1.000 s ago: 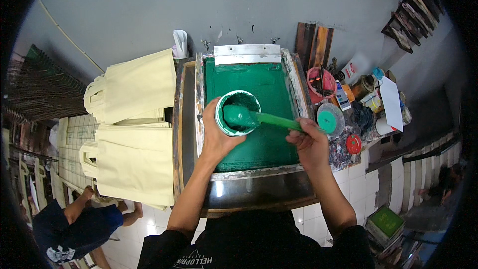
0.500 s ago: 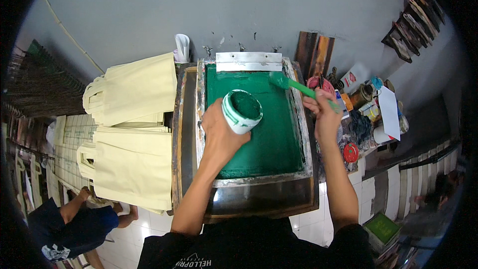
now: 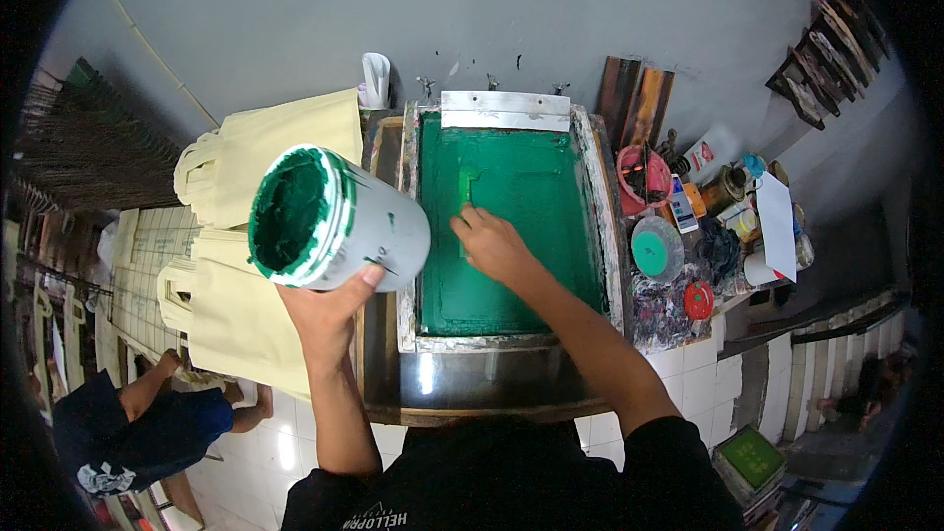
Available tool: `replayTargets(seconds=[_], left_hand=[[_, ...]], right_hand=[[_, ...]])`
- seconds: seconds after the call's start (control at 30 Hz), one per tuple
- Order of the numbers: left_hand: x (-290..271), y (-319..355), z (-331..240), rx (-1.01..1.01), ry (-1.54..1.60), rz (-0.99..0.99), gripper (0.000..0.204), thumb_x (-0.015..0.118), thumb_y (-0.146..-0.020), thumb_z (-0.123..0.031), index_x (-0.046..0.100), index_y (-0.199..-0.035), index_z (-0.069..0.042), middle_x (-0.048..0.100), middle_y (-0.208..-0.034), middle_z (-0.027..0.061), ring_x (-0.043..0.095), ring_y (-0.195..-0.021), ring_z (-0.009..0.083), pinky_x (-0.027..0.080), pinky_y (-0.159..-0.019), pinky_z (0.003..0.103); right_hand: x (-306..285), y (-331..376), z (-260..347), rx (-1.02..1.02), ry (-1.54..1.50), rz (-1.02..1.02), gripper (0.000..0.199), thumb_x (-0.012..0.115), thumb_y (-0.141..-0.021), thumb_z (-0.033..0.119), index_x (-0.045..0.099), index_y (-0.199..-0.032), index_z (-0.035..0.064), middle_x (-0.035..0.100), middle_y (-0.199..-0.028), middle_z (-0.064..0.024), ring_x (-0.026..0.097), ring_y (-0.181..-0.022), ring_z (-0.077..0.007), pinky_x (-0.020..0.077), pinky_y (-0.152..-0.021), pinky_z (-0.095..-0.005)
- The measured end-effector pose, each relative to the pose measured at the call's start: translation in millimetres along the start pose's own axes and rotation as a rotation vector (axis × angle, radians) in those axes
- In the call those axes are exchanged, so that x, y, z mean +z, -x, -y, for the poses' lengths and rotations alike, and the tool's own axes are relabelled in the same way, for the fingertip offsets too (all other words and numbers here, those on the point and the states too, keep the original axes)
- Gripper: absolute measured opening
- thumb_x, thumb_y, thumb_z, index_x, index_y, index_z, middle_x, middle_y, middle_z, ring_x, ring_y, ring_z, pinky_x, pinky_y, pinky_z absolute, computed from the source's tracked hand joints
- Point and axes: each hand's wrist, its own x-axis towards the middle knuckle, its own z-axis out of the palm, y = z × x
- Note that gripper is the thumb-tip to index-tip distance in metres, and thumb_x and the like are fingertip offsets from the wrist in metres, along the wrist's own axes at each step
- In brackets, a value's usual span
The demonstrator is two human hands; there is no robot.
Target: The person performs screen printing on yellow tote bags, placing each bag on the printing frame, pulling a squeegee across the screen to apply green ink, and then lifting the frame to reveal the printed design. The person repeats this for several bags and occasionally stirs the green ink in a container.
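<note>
My left hand [image 3: 329,320] grips a white plastic tub [image 3: 388,226] from below, tilted so its mouth faces left. Thick green ink [image 3: 290,211] coats the inside and the rim. The tub is over the left edge of the screen printing frame [image 3: 596,206] and the cream bags. Closed around the handle of a green spatula [image 3: 468,184], my right hand [image 3: 492,244] is over the middle of the frame's green mesh [image 3: 467,300]. The spatula blends with the green behind it; whether its tip touches the mesh I cannot tell.
Stacked cream cloth bags [image 3: 246,305] lie left. A cluttered side table with a pink bucket [image 3: 629,199], green-filled lid [image 3: 651,251], bottles and red lid [image 3: 698,300] stands right. A white metal clamp bar [image 3: 506,110] holds the frame's far edge. Another person [image 3: 147,433] is lower left.
My left hand has brought the tub left and up, off the mesh, tipping it leftward. My right hand has swung the spatula from the right edge to the frame's middle, uncovering the green-filled lid.
</note>
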Motion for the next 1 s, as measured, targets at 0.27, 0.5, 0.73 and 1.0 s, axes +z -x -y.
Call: replayTargets(seconds=[0.27,0.5,0.73,1.0], left_hand=[[-11,-2,6,0.033,-0.031,0.027,0.077,0.088,-0.065,-0.003,0.052,-0.132,0.005,0.063,-0.121,0.0138,0.063,-0.107,0.0226,0.051,-0.096,0.037],[10,0,27,0.021,-0.098,0.134,0.092,0.091,-0.065,-0.005,0.036,-0.138,0.000,0.055,-0.129,0.0150,0.057,-0.118,0.0241,0.048,-0.102,0.038],[58,16,50,0.116,-0.325,0.196,0.101,0.090,-0.061,-0.011,0.034,-0.144,0.002,0.052,-0.133,0.0183,0.054,-0.124,0.0291,0.043,-0.107,0.040],[149,52,73,0.301,-0.729,0.350,0.104,0.090,-0.056,-0.013,0.037,-0.144,0.004,0.053,-0.133,0.0229,0.055,-0.125,0.0354,0.043,-0.108,0.043]], right_hand=[[-42,20,-10,0.183,-0.538,-0.472,0.023,0.069,-0.085,0.002,0.058,-0.104,-0.0034,0.067,-0.096,-0.0193,0.072,-0.094,-0.0297,0.0596,-0.082,-0.0396],[-34,36,-55,0.992,-1.331,-0.702,0.018,0.062,-0.089,0.004,0.056,-0.100,-0.0096,0.066,-0.085,-0.0216,0.073,-0.067,-0.0322,0.0624,-0.054,-0.0371],[-143,86,-79,0.882,-1.473,-0.731,0.019,0.061,-0.087,0.007,0.057,-0.097,-0.0082,0.068,-0.082,-0.0221,0.073,-0.068,-0.0329,0.0624,-0.055,-0.0397],[-297,122,-78,0.632,-1.332,-0.567,0.022,0.066,-0.087,0.016,0.065,-0.099,-0.0027,0.070,-0.078,-0.0156,0.068,-0.054,-0.0217,0.0560,-0.047,-0.0326]])
